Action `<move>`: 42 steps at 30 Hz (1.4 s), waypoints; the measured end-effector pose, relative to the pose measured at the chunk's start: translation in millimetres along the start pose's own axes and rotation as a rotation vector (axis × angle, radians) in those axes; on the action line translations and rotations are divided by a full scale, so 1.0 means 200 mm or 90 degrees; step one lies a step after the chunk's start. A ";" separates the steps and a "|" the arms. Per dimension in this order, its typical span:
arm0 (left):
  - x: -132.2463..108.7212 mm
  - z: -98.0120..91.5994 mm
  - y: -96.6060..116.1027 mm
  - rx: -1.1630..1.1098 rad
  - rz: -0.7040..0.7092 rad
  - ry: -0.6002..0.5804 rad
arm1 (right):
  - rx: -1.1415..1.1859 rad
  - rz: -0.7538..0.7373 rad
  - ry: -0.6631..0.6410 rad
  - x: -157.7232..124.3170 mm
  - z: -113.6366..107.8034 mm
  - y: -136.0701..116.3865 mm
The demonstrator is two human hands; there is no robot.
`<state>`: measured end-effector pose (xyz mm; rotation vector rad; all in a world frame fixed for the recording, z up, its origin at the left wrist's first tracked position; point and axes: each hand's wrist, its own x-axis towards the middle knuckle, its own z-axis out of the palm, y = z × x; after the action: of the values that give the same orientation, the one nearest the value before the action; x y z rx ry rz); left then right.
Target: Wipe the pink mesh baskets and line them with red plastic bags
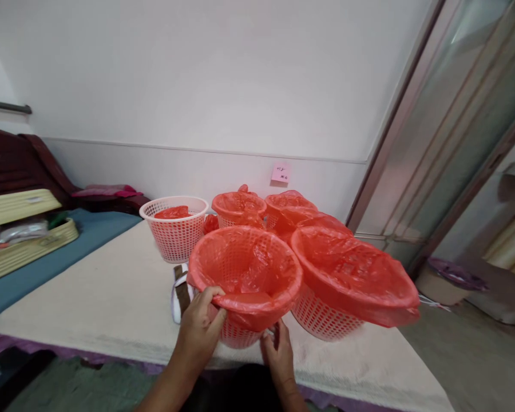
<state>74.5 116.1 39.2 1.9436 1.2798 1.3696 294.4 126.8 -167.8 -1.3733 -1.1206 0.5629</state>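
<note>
A white mesh basket lined with a red plastic bag (245, 273) stands tilted toward me at the table's near edge. My left hand (201, 323) grips the bag's folded rim on the basket's near left side, thumb over the edge. Lower down, my right hand (277, 350) touches the basket's wall by its base, fingers pinching at the bag's hem. A second lined basket (347, 286) stands touching it on the right. Behind are two more lined baskets (239, 207) (289, 205) and an unlined one with a loose red bag inside (174, 228).
The table has a cream cloth (111, 292). A small dark and white object (181, 292) lies left of the held basket. A yellow box (21, 234) sits on a blue surface at left. A sliding glass door (446, 143) and another basket on the floor (448, 280) are at right.
</note>
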 end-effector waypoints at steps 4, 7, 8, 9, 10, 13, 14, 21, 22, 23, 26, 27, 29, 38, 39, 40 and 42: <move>0.02 0.05 0.01 0.006 0.000 0.014 | -0.015 0.021 0.034 0.05 0.04 0.02; 0.04 0.08 0.01 0.010 0.009 0.014 | -0.027 0.034 0.036 0.08 0.06 0.02; 0.05 0.08 0.01 0.013 0.013 0.013 | -0.033 0.039 0.035 0.08 0.05 0.02; 0.05 0.09 0.01 0.016 0.016 0.014 | -0.041 0.044 0.032 0.09 0.05 0.01; 0.06 0.09 0.01 0.020 0.018 0.015 | -0.050 0.047 0.030 0.09 0.05 0.01; 0.05 0.10 -0.01 0.032 0.027 0.020 | -0.084 0.047 0.027 0.09 0.03 0.00; 0.05 0.10 -0.02 0.035 0.030 0.023 | -0.095 0.043 0.028 0.09 0.03 0.00; -0.04 0.06 -0.05 0.063 0.064 0.028 | -0.139 0.016 0.040 0.04 0.04 0.02; -0.06 0.05 -0.06 0.054 0.062 0.028 | -0.144 0.013 0.035 0.03 0.03 0.03; -0.09 0.03 -0.07 0.042 0.059 0.030 | -0.149 0.009 0.028 0.02 0.03 0.04; -0.17 -0.02 -0.12 0.008 0.049 0.054 | -0.163 -0.004 -0.001 0.00 0.01 0.07; -0.20 -0.04 -0.14 0.003 0.048 0.070 | -0.169 -0.008 -0.007 0.00 0.00 0.07; -0.25 -0.06 -0.19 0.002 0.032 0.100 | -0.183 -0.015 -0.017 -0.01 -0.01 0.09; -0.30 0.04 -0.49 -0.180 -0.184 0.060 | -0.235 -0.032 -0.022 -0.05 0.00 0.08; -0.30 0.07 -0.53 -0.205 -0.193 0.047 | -0.241 -0.029 -0.013 -0.06 0.00 0.08; -0.30 0.09 -0.56 -0.226 -0.198 0.035 | -0.248 -0.027 -0.005 -0.06 0.00 0.08; -0.31 0.13 -0.61 -0.252 -0.203 0.011 | -0.258 -0.020 0.007 -0.06 0.00 0.07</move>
<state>40.6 124.7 -95.8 1.4006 1.1604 1.3538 293.1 118.1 -185.1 -1.6984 -1.2926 0.3131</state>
